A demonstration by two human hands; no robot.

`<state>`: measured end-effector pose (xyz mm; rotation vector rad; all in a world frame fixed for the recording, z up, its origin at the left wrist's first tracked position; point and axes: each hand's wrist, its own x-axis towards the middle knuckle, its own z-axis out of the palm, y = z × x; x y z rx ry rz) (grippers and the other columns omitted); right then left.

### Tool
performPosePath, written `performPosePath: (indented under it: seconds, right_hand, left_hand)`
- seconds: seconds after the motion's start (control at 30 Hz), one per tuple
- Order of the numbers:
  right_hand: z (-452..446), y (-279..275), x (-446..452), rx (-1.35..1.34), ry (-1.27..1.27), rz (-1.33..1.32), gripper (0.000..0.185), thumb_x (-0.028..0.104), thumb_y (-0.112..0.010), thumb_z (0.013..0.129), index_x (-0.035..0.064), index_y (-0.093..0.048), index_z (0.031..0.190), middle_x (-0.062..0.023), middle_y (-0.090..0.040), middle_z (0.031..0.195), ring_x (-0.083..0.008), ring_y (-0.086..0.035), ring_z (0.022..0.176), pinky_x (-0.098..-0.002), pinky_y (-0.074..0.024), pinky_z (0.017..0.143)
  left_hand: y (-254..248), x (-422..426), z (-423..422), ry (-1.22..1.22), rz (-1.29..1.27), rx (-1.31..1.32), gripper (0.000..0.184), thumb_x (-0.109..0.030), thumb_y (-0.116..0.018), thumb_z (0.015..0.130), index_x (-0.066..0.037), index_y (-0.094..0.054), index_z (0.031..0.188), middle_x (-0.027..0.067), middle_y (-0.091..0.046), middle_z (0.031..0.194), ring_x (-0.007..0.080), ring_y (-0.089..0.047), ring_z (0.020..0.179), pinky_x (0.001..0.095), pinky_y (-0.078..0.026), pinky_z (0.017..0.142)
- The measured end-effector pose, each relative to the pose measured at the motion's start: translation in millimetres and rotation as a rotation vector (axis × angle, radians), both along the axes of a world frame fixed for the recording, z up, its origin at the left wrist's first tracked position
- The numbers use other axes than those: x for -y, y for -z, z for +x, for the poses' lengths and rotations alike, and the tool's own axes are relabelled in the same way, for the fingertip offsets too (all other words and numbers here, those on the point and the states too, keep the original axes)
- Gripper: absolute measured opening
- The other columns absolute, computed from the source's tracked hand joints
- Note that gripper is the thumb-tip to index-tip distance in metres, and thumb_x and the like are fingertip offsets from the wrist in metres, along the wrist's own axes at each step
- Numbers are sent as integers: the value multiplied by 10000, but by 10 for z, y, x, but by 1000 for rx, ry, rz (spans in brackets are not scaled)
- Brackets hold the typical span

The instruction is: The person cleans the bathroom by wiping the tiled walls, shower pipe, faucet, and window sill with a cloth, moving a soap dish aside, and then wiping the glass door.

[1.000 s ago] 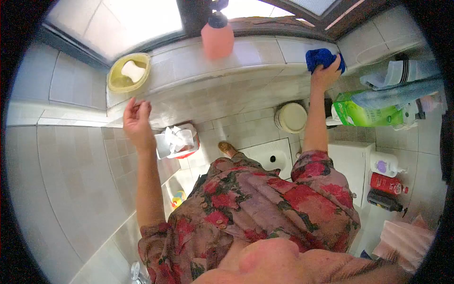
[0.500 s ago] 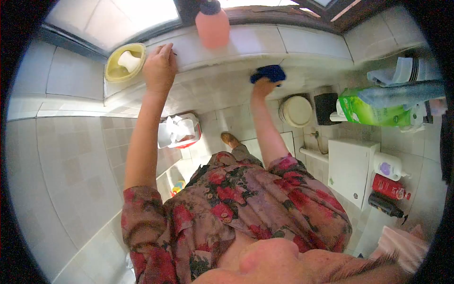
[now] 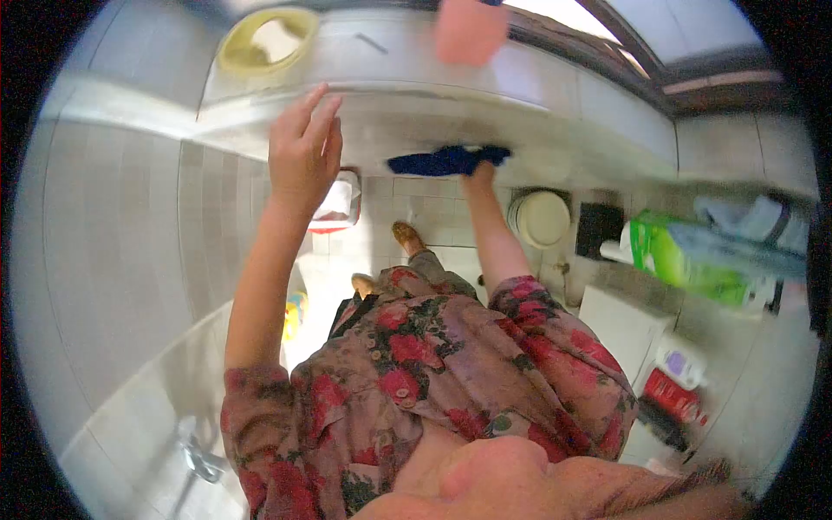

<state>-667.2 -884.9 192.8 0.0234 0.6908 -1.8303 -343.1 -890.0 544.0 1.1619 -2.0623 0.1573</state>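
My left hand (image 3: pixel 303 160) is raised in front of the tiled ledge (image 3: pixel 390 74), fingers stretched out and holding nothing. On the ledge above it stands a yellow oval soap dish (image 3: pixel 232 54) with a white bar of soap (image 3: pixel 276 40) inside. A small thin dark piece (image 3: pixel 371 43) lies to the right of the dish, too blurred to name. My right hand (image 3: pixel 479 178) is closed on a dark blue cloth (image 3: pixel 433 162), which hangs stretched out toward the left below the ledge. A pink bottle (image 3: pixel 471 35) stands on the ledge, its top partly cut off.
Below the ledge is a red-and-white bin (image 3: pixel 336 208) with white paper. Round pale lids or basins (image 3: pixel 543 218) lean at the right. Further right are a green package (image 3: pixel 672 251), a white cabinet (image 3: pixel 620 334) and several bottles (image 3: pixel 672 396). A metal tap (image 3: pixel 202 455) is at lower left.
My left hand has come down off the ledge and its fingers have opened. The blue cloth, bunched before, now spreads out leftward from my right hand. The whole view has tilted downward.
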Motion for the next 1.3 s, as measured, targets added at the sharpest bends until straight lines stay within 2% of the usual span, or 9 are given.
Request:
performPosePath:
  seconds: [0.1, 0.37, 0.43, 0.5, 0.6, 0.83, 0.9, 1.0, 1.3]
  right_hand:
    - [-580, -300, -88, -56, -92, 58, 600, 515, -336, 949, 77, -448, 1343, -143, -470, 1369, -341, -474, 1216, -504, -297, 1093]
    - [1068, 44, 355, 194, -98, 538, 668, 582, -497, 827, 106, -533, 1294, -106, -539, 1321, -287, -499, 1198, -469, -340, 1067]
    - [1699, -239, 443, 192, -304, 401, 561, 458, -292, 957, 68, -556, 1262, -135, -553, 1303, -353, -524, 1181, -582, -403, 1001]
    - [2224, -185, 515, 120, -429, 321, 412, 385, -476, 863, 71, -658, 1058, -132, -658, 1104, -345, -627, 1000, -513, -468, 955]
    - [2828, -852, 541, 144, -457, 430, 302, 247, -475, 851, 47, -697, 894, -131, -703, 947, -299, -681, 841, -467, -543, 858]
    - [2899, -1018, 233, 48, -794, 274, 197, 178, -529, 862, 32, -660, 845, -90, -677, 852, -226, -667, 802, -367, -568, 740]
    - [2931, -1104, -49, -612, -1038, 361, 183, 183, -521, 908, 35, -627, 891, -77, -650, 838, -211, -655, 772, -346, -563, 697]
    - [2899, -934, -87, -817, -1256, 153, 180, 197, -525, 933, 37, -591, 983, -91, -646, 903, -209, -656, 802, -343, -564, 691]
    - [4209, -2585, -73, -571, -1244, -178, 367, 358, -446, 974, 55, -524, 1168, -76, -593, 1084, -202, -600, 912, -361, -505, 705]
  left_hand:
    - [200, -378, 320, -113, 145, -84, 278, -38, -635, 800, -64, -651, 1076, 117, -625, 1163, 301, -612, 995, 398, -484, 846]
    - [1211, -1352, 464, -562, 626, -724, 235, -63, -609, 845, -51, -642, 1077, 124, -659, 1046, 226, -660, 883, 343, -547, 731]
    - [1345, -1698, 472, -633, 726, -730, 247, -71, -609, 844, -56, -640, 1089, 128, -657, 1043, 239, -657, 884, 345, -550, 731]
    - [1410, -2027, 531, -657, 755, -705, 257, -85, -612, 843, -56, -637, 1097, 136, -654, 1043, 251, -655, 892, 345, -553, 730]
    - [1548, -2476, 667, -726, 903, -712, 268, -104, -607, 848, -51, -631, 1110, 145, -654, 1055, 254, -661, 881, 347, -552, 719]
    - [1699, -3184, 921, -830, 835, -834, 278, -119, -613, 849, -26, -626, 1110, 162, -659, 1059, 251, -679, 818, 345, -550, 730]
    - [1713, -3464, 1017, -871, 793, -823, 287, -128, -614, 850, -24, -624, 1117, 159, -663, 1052, 244, -681, 806, 338, -549, 735]
    - [1712, -3717, 1210, -906, 814, -833, 289, -143, -611, 857, -29, -625, 1122, 152, -672, 1031, 233, -682, 796, 330, -547, 733]
    - [1521, -3740, 1605, -1038, 606, -825, 420, -228, -622, 882, 6, -551, 1223, 181, -657, 1057, 281, -658, 896, 351, -522, 786]
